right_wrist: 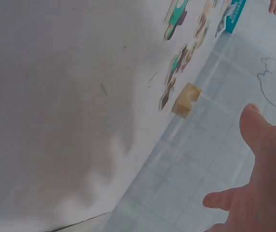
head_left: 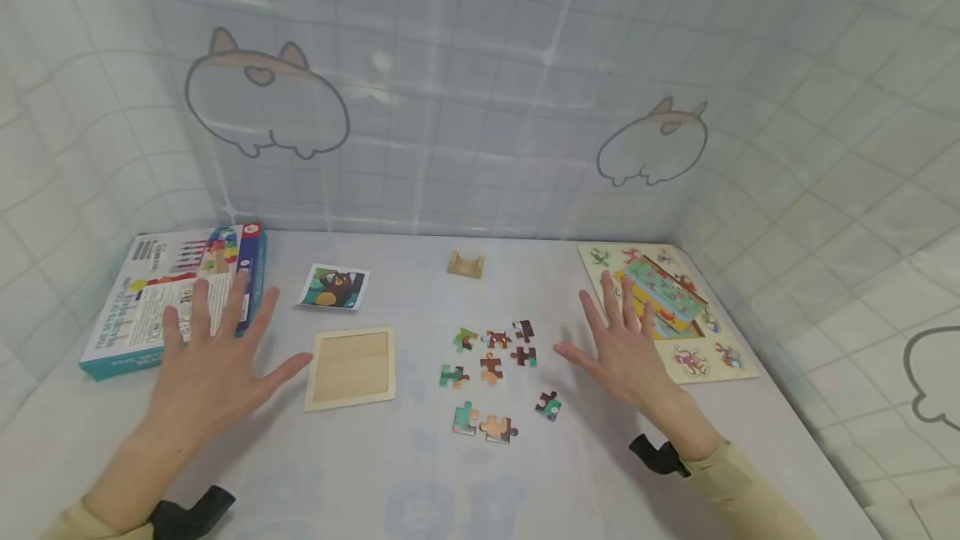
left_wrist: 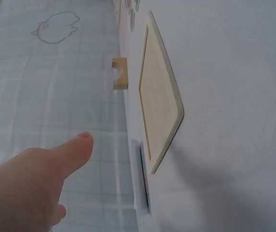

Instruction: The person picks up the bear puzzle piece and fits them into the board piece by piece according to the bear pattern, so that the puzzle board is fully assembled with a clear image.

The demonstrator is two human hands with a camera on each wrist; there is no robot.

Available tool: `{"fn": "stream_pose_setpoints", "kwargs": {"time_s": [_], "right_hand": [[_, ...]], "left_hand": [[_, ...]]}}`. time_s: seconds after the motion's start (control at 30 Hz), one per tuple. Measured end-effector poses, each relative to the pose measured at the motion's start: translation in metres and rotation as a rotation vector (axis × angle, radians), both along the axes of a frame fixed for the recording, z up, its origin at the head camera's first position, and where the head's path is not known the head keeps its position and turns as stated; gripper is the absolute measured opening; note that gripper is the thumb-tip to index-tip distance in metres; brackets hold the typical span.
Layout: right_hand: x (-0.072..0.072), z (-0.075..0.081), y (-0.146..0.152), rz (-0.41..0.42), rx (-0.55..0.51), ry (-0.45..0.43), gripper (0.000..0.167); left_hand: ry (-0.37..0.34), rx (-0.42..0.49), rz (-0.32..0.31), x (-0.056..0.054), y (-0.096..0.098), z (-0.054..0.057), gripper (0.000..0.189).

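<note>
Pale wood forms the rim of the puzzle tray (head_left: 349, 368), which lies flat on the white worktop (head_left: 427, 298), just right of my left grip (head_left: 213, 357). Both grips are released: fingers straight and spread, thumbs pointing inward, held above the surface. Nine jigsaw pieces (head_left: 491, 368) lie loose between the tray and my right grip (head_left: 630, 352). A bare strip divides the tray's right edge from the nearest piece; a further gap separates the pieces from my right thumb. Beyond the tray's far edge lies a bear picture card (head_left: 337, 287). A notched wooden block (head_left: 467, 267) stands near the rear edge, with open room either side. A printed cardboard box (head_left: 123, 319) at left and an animal board (head_left: 720, 369) at right bound the working area. My fingers overlap both in the head view; contact I cannot tell.
</note>
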State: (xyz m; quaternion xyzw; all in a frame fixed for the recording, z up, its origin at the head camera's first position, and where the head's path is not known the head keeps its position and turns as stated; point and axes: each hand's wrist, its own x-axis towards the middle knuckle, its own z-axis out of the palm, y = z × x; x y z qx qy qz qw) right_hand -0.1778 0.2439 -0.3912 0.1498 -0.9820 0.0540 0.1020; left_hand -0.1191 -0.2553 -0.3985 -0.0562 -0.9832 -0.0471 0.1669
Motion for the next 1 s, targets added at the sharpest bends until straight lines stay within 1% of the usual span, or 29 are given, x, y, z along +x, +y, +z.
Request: {"fn": "stream_pose_setpoints", "kwargs": {"time_s": [0.13, 0.27, 0.33, 0.43, 0.53, 0.67, 0.73, 0.83, 0.93, 1.0], "right_hand": [[-0.001, 0.001, -0.007, 0.010, 0.018, -0.016, 0.093], [-0.002, 0.003, -0.019, 0.025, 0.007, -0.041, 0.093], [-0.001, 0.001, -0.026, 0.033, 0.003, -0.039, 0.092], [0.000, -0.002, -0.037, 0.058, -0.026, -0.037, 0.088], [0.000, -0.005, -0.050, 0.106, -0.092, -0.036, 0.082], [-0.001, -0.008, -0.069, 0.183, -0.243, -0.041, 0.067], [-0.002, -0.009, -0.079, 0.210, -0.325, -0.054, 0.058], [-0.004, -0.010, -0.093, 0.234, -0.461, -0.115, 0.046], [-0.008, -0.011, -0.104, 0.242, -0.532, -0.156, 0.039], [-0.010, -0.013, -0.110, 0.243, -0.563, -0.176, 0.036]], "left_hand": [[-0.016, 0.012, -0.022, -0.002, 0.003, -0.003, 0.103], [-0.018, 0.007, -0.032, -0.002, 0.006, -0.005, 0.102], [-0.034, 0.014, -0.040, -0.002, 0.009, -0.006, 0.102], [-0.076, 0.050, -0.084, -0.002, 0.015, -0.009, 0.104], [-0.185, 0.093, -0.128, -0.001, 0.021, -0.011, 0.107], [-0.332, 0.135, -0.160, -0.001, 0.028, -0.012, 0.113], [-0.369, 0.151, -0.169, -0.002, 0.030, -0.013, 0.114], [-0.410, 0.167, -0.173, -0.002, 0.031, -0.015, 0.113], [-0.436, 0.178, -0.170, -0.003, 0.031, -0.017, 0.112], [-0.438, 0.187, -0.177, -0.003, 0.031, -0.018, 0.111]]}}
